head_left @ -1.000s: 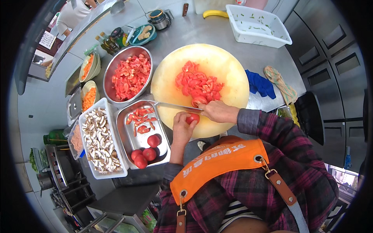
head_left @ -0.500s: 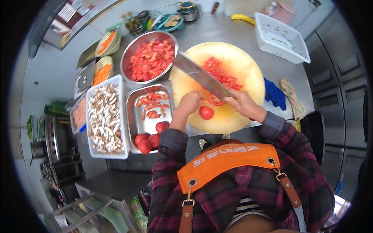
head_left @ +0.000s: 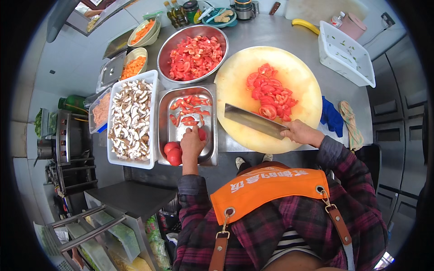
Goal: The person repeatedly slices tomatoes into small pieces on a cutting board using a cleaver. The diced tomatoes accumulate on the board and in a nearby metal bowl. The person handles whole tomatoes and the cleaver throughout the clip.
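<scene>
Left hand (head_left: 192,142): tomato (head_left: 203,134) just rightward, near tray's right edge (head_left: 214,126); finger grip unclear to us. Right hand (head_left: 302,133): holding knife (head_left: 253,120).

Left hand (head_left: 192,143): off the round cream-coloured cutting board (head_left: 235,86), now down in the rectangular stainless-steel tray (head_left: 163,113), fingers at a whole round red tomato (head_left: 202,134). Whole tomato near the board's front: gone from view. Broad steel cleaver (head_left: 253,122): tip swung down from the board's upper-left rim, blade now flatter. Right hand (head_left: 302,133): shifted toward the board's near edge.
</scene>
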The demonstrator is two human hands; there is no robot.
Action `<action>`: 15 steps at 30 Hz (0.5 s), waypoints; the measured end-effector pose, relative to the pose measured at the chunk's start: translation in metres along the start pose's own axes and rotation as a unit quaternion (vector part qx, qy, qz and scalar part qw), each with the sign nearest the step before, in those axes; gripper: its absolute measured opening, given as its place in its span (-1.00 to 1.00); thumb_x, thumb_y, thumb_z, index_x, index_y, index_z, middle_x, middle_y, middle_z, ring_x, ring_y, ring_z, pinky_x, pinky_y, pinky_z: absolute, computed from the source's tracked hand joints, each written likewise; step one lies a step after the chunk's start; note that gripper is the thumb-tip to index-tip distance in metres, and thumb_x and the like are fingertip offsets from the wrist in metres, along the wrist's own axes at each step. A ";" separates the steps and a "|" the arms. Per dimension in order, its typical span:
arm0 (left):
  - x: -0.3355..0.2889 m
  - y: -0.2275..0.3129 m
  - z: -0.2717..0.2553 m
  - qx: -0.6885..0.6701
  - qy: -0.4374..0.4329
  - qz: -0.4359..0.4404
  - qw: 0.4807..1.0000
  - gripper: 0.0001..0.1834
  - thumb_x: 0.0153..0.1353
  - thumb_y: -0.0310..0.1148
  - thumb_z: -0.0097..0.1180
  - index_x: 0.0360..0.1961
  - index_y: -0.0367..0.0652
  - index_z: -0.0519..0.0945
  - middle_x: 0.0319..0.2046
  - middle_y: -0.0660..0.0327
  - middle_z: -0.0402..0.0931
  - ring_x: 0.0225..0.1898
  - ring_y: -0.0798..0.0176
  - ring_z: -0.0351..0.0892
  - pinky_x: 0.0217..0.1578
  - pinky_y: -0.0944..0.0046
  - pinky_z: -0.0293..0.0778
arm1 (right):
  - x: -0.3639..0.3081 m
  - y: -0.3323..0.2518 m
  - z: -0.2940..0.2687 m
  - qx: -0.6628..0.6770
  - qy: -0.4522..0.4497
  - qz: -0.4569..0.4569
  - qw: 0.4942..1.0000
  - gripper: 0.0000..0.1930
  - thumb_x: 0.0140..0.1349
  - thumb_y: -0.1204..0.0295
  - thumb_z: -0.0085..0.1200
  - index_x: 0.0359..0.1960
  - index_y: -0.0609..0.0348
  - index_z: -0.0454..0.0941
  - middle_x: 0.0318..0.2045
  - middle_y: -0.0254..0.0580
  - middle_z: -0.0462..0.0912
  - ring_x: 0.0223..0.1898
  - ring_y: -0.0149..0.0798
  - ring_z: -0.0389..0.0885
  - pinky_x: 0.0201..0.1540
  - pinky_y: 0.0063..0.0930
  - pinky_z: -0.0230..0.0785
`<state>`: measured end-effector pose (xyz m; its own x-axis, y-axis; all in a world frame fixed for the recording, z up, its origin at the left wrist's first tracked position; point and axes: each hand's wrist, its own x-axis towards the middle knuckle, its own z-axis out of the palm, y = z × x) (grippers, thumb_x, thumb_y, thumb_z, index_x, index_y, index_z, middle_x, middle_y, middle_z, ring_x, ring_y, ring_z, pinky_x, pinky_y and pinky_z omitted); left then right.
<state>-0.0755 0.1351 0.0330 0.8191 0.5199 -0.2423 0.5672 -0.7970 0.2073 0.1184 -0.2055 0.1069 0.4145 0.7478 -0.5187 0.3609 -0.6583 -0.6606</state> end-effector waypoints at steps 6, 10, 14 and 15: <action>0.008 0.030 0.003 -0.572 0.037 0.033 0.819 -0.34 -0.11 -0.52 0.39 0.09 -0.15 0.42 0.03 0.11 0.46 -0.07 0.20 0.57 -0.09 0.26 0.54 | -0.002 0.009 -0.007 0.040 0.075 0.037 0.996 -0.72 0.30 0.32 0.04 -0.11 0.30 0.52 -0.49 0.02 0.60 -0.54 -0.15 0.60 -0.38 -0.30 0.47; 0.008 0.092 0.021 -0.716 -0.039 0.093 0.691 -0.33 -0.08 -0.66 0.34 0.09 -0.16 0.33 0.02 0.18 0.41 -0.06 0.26 0.55 -0.04 0.31 0.52 | -0.001 0.011 -0.002 0.071 0.089 0.043 0.993 -0.70 0.29 0.30 0.04 -0.09 0.30 0.51 -0.50 0.00 0.59 -0.56 -0.19 0.59 -0.41 -0.31 0.48; 0.010 0.134 0.042 -0.640 -0.030 0.174 0.748 -0.36 -0.07 -0.61 0.37 0.06 -0.18 0.34 -0.03 0.12 0.45 -0.01 0.19 0.52 -0.02 0.23 0.52 | -0.004 0.009 0.003 0.113 0.083 0.077 0.987 -0.71 0.29 0.29 0.04 -0.11 0.28 0.49 -0.50 0.00 0.58 -0.53 -0.15 0.60 -0.39 -0.27 0.47; 0.009 0.134 0.042 -0.571 0.026 0.229 0.788 -0.38 -0.07 -0.60 0.37 0.05 -0.18 0.36 -0.02 0.10 0.46 -0.02 0.16 0.53 -0.03 0.22 0.52 | -0.007 0.009 0.003 0.102 0.087 0.064 0.989 -0.72 0.29 0.29 0.03 -0.12 0.27 0.49 -0.50 0.01 0.58 -0.51 -0.13 0.61 -0.37 -0.25 0.47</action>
<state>0.0041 0.0202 0.0185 0.9458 0.2935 0.1388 -0.1064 -0.1236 0.9866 0.1160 -0.2158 0.1028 0.5894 0.6220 -0.5154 0.1282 -0.7020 -0.7006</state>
